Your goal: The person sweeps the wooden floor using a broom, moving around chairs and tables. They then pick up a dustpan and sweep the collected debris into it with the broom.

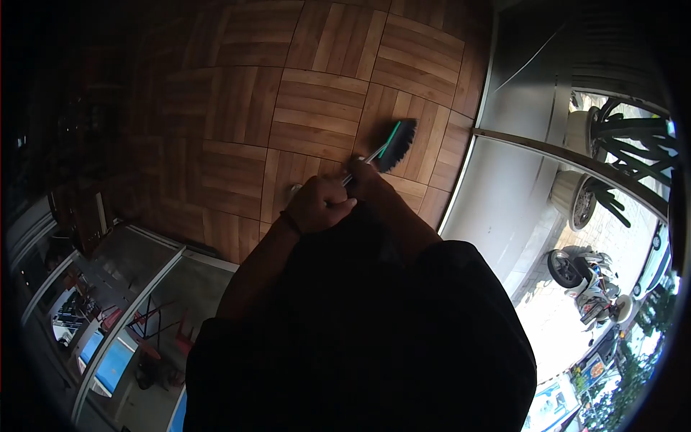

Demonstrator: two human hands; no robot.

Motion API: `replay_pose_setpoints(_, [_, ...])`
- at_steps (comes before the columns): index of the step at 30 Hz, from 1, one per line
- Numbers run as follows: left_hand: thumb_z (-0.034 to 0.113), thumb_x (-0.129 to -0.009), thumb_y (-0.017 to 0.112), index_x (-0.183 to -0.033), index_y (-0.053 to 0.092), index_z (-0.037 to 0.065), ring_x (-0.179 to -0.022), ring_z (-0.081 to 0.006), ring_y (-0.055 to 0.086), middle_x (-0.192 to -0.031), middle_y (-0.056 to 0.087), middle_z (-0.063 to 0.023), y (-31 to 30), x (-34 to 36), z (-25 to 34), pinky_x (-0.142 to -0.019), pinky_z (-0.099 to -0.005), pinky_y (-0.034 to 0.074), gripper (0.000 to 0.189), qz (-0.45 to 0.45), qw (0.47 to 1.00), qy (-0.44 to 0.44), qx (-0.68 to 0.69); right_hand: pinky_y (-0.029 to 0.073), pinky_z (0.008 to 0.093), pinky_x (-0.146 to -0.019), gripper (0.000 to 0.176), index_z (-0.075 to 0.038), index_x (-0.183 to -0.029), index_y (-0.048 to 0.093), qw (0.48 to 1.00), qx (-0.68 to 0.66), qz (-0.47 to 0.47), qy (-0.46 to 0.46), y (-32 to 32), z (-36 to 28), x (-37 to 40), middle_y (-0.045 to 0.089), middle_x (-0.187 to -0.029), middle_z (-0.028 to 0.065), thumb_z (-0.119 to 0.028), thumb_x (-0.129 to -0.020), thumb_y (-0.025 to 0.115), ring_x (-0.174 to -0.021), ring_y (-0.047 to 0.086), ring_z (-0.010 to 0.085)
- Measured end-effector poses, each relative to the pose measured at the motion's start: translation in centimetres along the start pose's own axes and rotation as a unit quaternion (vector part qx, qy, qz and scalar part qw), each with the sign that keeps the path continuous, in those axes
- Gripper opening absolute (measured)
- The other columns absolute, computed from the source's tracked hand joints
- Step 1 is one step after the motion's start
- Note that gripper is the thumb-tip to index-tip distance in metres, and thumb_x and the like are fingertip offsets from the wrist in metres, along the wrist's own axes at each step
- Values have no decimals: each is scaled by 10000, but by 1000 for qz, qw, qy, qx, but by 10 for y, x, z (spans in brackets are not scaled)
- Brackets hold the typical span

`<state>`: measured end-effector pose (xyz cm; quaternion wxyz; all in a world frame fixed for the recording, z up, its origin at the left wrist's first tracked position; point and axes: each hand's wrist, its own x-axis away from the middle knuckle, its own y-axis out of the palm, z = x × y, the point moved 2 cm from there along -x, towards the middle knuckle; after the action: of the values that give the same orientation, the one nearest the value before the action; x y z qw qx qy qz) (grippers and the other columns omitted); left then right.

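A broom (398, 146) with dark bristles and a green strip along its head rests on or just above the wooden floor, ahead and a little to the right. Its thin, light handle runs back toward my body. My right hand (368, 181) is closed around the handle, nearer the bristles. Further back, my left hand (321, 205), with a dark band at the wrist, is curled in a fist on the handle. Part of the handle is hidden by both hands.
Brown parquet-patterned tiles (317, 101) cover the floor. Glass panels (497, 187) line the right side; beyond them stand potted plants (576, 198) and a parked motorcycle (586, 281). At lower left, a framed glass partition (137, 302) shows red chairs behind it.
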<state>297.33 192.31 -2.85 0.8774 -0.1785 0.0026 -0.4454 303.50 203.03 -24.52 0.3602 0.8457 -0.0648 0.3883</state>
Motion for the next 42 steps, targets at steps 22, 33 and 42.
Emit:
replay_pose_setpoints(22, [101,-715,640,-455,374,56,-468,-229,435,-453,386,-81,-142,-77,44,-514,-337,355,375,-6,989,105,99,464,355,-595,298,-11,-688,520,977,-133,-21,164,111,-160,-23,537,-607,119,-212,-890,434,-573,536,239])
replay_pose_setpoints(33, [237,-765,607,-527,506,8,-551,-290,521,-565,514,-142,-253,-181,-114,-533,-394,385,345,-39,994,3,100,459,358,-638,240,21,-819,501,964,-52,133,224,79,-171,-236,549,-742,126,-218,-826,508,-687,549,234])
replay_pose_setpoints(42, [134,-682,649,-499,493,48,-535,-289,493,-540,486,-112,-505,-131,-103,-525,-378,388,255,188,975,-21,-114,422,293,-469,237,-71,-613,456,941,135,-199,236,458,-233,-425,452,-534,38,-125,-821,557,-477,473,162])
